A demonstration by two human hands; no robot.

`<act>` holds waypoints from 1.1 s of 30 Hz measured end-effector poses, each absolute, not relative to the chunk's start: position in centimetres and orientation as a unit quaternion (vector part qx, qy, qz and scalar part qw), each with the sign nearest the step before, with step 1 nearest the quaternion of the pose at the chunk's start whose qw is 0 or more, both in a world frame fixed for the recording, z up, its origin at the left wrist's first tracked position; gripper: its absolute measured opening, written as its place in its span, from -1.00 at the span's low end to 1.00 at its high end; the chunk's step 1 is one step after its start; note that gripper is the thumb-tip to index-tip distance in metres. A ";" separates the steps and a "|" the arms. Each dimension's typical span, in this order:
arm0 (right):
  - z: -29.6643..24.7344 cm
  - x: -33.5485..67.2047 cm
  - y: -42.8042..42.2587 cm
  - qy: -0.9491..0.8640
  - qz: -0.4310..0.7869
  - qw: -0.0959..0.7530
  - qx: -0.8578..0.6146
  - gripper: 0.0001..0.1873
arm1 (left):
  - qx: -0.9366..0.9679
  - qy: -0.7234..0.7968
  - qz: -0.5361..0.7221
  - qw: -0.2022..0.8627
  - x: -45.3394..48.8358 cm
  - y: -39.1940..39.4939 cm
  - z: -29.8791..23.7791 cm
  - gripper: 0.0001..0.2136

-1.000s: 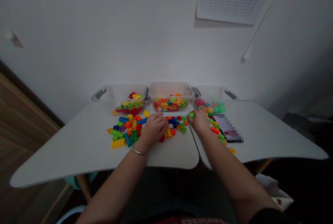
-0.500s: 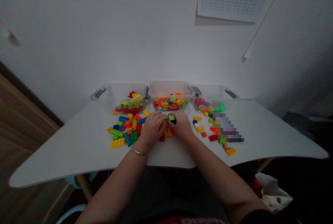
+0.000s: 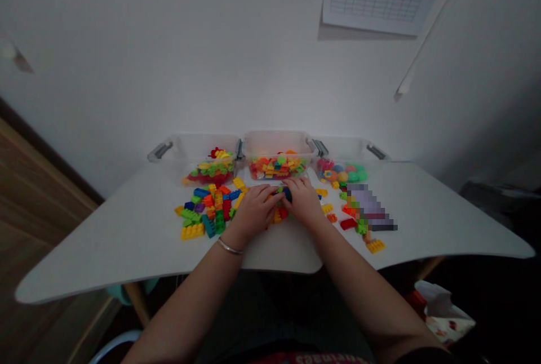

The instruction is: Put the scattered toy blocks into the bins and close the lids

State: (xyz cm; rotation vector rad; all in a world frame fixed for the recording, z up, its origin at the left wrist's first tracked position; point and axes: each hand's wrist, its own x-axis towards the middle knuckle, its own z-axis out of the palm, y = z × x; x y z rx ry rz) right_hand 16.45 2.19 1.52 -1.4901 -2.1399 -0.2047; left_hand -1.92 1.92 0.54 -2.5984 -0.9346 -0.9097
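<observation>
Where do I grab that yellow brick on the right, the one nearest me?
I'd pinch the yellow brick by its two long sides with your right hand, from above, near the right end: it lies flat, studs up, and a tan piece sits behind its left end.

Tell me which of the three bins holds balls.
The right bin, at the row's right end: round green, orange and blue balls show through its front. The left bin and middle bin show jumbled, uneven pieces instead.
</observation>
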 end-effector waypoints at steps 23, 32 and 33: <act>0.3 24.7 3.8 -0.628 -0.022 0.085 -0.773 -0.35 | -0.865 -0.327 -0.369 0.091 -2.3 1.5 1.5 -0.79; -0.7 22.2 1.7 -0.688 -0.053 0.090 -0.718 -0.44 | -0.863 -0.330 -0.374 0.082 -2.5 1.7 1.3 -0.80; -0.7 22.1 1.7 -0.691 -0.055 0.084 -0.716 -0.47 | -0.862 -0.331 -0.374 0.083 -2.5 1.7 1.3 -0.80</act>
